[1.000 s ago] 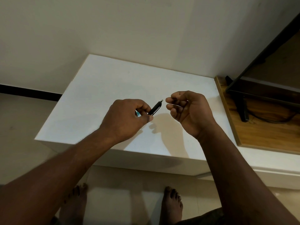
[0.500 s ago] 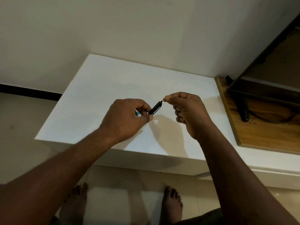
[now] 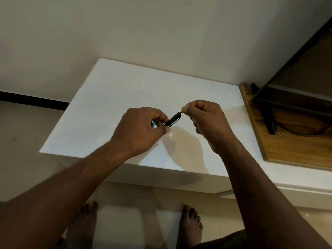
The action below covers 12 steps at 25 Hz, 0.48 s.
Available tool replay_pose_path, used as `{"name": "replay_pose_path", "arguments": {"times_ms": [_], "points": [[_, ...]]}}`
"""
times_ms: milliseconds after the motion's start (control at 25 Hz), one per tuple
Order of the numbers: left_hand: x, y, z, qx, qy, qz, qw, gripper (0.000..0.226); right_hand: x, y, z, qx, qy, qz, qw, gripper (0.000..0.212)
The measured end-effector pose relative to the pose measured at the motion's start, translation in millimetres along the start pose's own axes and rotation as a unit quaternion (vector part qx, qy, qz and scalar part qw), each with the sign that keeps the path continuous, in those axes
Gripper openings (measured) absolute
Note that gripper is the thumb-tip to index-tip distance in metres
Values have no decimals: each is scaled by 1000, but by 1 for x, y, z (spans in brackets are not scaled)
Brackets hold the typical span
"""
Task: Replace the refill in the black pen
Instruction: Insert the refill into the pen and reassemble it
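My left hand [image 3: 142,128] grips the black pen [image 3: 173,119] by its lower half, above the white table [image 3: 111,94]. The pen's upper end with its clip sticks out to the upper right. My right hand [image 3: 206,121] pinches the very tip of that end between thumb and forefinger, its other fingers curled. A small bit of something turquoise shows inside my left fist; what it is I cannot tell. No refill is visible.
A wooden board [image 3: 291,141] lies on the surface at the right, carrying a black stand leg [image 3: 270,121] and a dark cable [image 3: 305,133]. A dark-framed screen [image 3: 287,69] rises above it. My bare feet stand on the tiled floor below the table edge.
My right hand, apart from the pen a second ago with fingers loosely curled, has moved left and closed its thumb and forefinger on the pen's end. The left hand has stayed put.
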<state>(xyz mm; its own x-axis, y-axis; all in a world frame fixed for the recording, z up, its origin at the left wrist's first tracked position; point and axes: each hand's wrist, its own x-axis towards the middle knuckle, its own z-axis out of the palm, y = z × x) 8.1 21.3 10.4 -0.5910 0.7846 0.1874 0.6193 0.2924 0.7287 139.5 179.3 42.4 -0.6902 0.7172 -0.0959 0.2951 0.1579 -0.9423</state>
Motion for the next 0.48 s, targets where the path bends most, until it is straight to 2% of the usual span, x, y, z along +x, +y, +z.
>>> {"name": "replay_pose_path", "arguments": {"times_ms": [240, 480], "points": [[-1, 1, -1, -7, -2, -3, 1000, 13, -1, 0, 3, -20, -6, -6, 1000, 24], [-1, 1, -1, -4, -3, 4, 1000, 14, 1, 5, 5, -86, 24, -38, 995, 23]]}}
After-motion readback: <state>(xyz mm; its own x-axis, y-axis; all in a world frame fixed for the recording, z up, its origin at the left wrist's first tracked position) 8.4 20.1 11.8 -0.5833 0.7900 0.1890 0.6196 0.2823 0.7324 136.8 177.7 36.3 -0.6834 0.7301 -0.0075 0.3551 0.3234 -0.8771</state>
